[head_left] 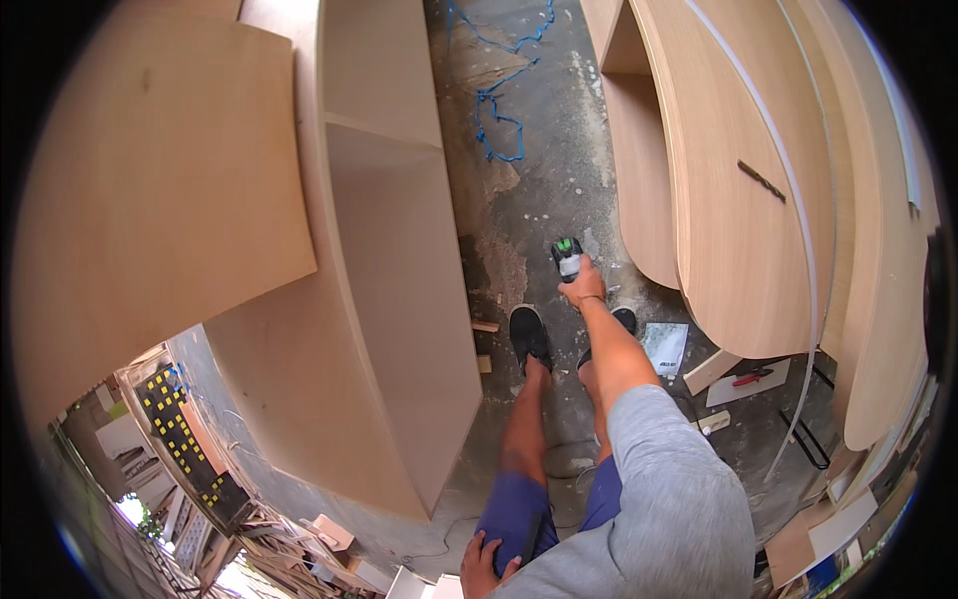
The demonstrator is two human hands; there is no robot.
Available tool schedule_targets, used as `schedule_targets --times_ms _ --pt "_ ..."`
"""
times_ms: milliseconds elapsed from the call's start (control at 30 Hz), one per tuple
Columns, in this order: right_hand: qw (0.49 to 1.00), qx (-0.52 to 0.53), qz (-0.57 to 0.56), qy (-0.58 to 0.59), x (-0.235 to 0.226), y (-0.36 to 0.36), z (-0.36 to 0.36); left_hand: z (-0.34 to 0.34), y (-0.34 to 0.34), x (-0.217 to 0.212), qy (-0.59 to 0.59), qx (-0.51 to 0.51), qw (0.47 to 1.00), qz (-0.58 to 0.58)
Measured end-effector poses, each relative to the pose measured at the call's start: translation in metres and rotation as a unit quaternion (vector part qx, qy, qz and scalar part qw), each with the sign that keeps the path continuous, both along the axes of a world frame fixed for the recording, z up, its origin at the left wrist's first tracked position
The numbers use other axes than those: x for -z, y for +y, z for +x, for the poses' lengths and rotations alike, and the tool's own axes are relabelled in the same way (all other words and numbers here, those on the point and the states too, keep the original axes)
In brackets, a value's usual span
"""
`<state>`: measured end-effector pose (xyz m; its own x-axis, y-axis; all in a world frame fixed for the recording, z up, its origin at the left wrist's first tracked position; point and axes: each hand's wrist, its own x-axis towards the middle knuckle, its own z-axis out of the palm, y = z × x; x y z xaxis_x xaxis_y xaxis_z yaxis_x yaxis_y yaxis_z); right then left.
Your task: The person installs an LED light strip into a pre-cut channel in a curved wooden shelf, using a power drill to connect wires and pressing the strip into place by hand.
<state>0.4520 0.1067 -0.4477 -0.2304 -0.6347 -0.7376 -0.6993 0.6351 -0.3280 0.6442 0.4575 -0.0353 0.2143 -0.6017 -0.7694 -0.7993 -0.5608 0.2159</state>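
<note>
My right hand (581,285) reaches out over the floor with its fingers closed round a black and green block with a pale label (569,262). It looks like a cordless tool's battery pack, though whether a tool hangs below it I cannot see. My left hand (484,567) rests against the purple shorts (511,509) at my thigh, its fingers apart. A dark narrow strip (532,539) lies beside that hand on the shorts; what it is I cannot make out.
Pale wooden cabinets (399,260) flank me on the left, with a curved-end wooden unit (738,200) on the right. On that unit lies a drill bit (761,181). A blue cord (521,140), a plastic packet (666,347) and red-handled pliers (750,377) are on the floor.
</note>
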Motion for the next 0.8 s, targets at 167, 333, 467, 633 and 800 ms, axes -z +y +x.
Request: schedule_targets --times_ms 167,333,467,633,800 --pt "0.988 0.044 -0.110 -0.098 -0.118 0.047 -0.052 0.022 -0.004 -0.001 0.087 -0.088 0.991 -0.049" --pt "0.860 0.206 -0.023 -0.467 -0.319 0.090 -0.100 0.035 -0.100 0.005 0.223 -0.347 0.903 -0.122" --pt "0.778 0.227 0.006 -0.586 -0.459 0.107 -0.090 0.012 -0.197 -0.033 0.379 -0.443 0.785 -0.207" --pt "0.706 0.233 0.075 -0.665 -0.512 0.114 -0.075 0.041 -0.232 -0.075 0.640 -0.383 0.652 -0.137" --pt "0.713 0.197 0.050 -0.671 -0.515 0.103 -0.042 0.074 -0.240 -0.074 0.656 -0.371 0.633 -0.178"
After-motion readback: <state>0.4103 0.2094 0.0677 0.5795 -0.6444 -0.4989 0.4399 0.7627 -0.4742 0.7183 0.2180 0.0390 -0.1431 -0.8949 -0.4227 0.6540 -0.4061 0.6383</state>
